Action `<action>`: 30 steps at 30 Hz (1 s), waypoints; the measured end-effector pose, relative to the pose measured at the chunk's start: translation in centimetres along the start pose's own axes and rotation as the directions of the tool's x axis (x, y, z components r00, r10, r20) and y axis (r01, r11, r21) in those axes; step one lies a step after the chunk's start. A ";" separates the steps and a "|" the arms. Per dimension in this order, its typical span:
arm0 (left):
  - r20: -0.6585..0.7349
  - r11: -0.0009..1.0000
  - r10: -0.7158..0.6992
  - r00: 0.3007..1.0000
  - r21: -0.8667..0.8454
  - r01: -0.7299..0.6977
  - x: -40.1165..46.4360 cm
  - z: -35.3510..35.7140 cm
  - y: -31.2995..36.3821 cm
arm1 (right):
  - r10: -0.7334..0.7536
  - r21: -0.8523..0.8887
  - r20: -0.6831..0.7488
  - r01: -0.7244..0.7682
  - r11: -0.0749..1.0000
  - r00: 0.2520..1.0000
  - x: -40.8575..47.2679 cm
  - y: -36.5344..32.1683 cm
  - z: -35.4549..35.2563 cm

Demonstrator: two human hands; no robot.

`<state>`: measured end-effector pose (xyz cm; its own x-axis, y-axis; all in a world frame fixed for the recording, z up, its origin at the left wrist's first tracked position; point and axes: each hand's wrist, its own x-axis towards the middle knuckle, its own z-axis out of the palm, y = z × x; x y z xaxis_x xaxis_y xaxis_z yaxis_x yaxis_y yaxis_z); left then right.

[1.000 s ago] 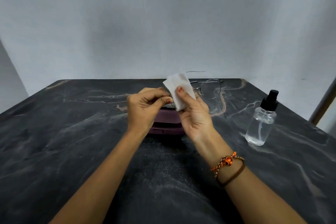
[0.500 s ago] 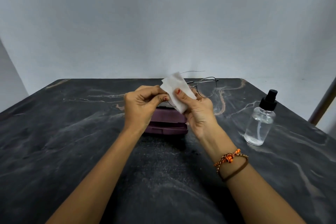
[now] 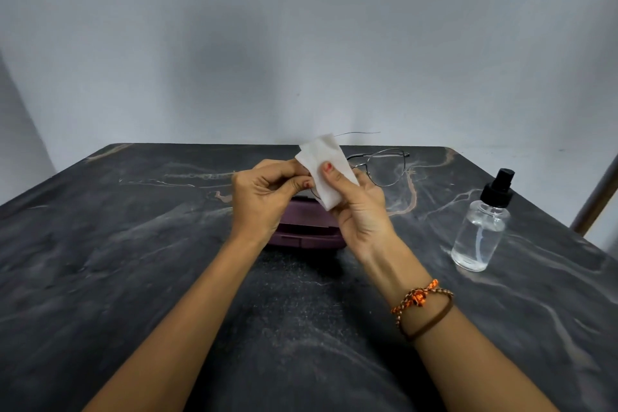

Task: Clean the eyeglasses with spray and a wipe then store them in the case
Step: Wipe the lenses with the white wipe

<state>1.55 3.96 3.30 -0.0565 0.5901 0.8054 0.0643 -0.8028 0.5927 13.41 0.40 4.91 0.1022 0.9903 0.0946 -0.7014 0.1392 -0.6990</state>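
Thin metal-framed eyeglasses point(image 3: 388, 166) are held up above the table in both hands. My left hand point(image 3: 264, 197) pinches the frame at its left end. My right hand point(image 3: 359, 207) pinches a white wipe point(image 3: 326, 170) folded over the left lens, thumb on the near side. The right lens and one temple stick out to the right of the wipe. A closed purple case point(image 3: 301, 231) lies on the table below my hands, partly hidden by them. A clear spray bottle point(image 3: 481, 227) with a black pump stands at the right.
The dark marble-patterned table point(image 3: 133, 261) ends at a plain grey wall behind. A slanted pole point(image 3: 598, 197) shows at the right edge, beyond the table's corner.
My hands and the glasses shifted slightly; the wipe has moved a little over the left lens under my right thumb. The case and bottle have not moved.
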 end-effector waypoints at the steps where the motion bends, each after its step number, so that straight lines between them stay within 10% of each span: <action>1: 0.003 1.000 0.000 1.000 -0.005 0.000 0.0 0.0 -0.1 | 0.009 0.018 -0.009 -0.009 1.000 1.000 0.0 0.0 0.0; 9: -0.004 1.000 -0.001 1.000 -0.013 0.001 0.1 0.0 -0.2 | 0.046 0.283 -0.054 -0.029 0.959 0.997 0.1 -0.1 0.1; 24: -0.118 1.000 -0.005 0.993 -0.012 0.004 0.2 -0.2 0.0 | 0.046 -0.007 -0.058 -0.047 0.999 0.997 0.1 -0.9 -0.1; 30: -0.098 0.999 -0.019 0.995 -0.045 0.015 0.1 0.2 0.1 | 0.071 0.207 -0.009 -0.067 0.976 0.997 0.2 -0.2 -0.3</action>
<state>1.75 3.95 3.39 -0.1551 0.5942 0.7892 0.0185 -0.7970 0.6037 13.78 0.56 4.90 0.0587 0.9975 0.0387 -0.8374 0.0703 -0.5420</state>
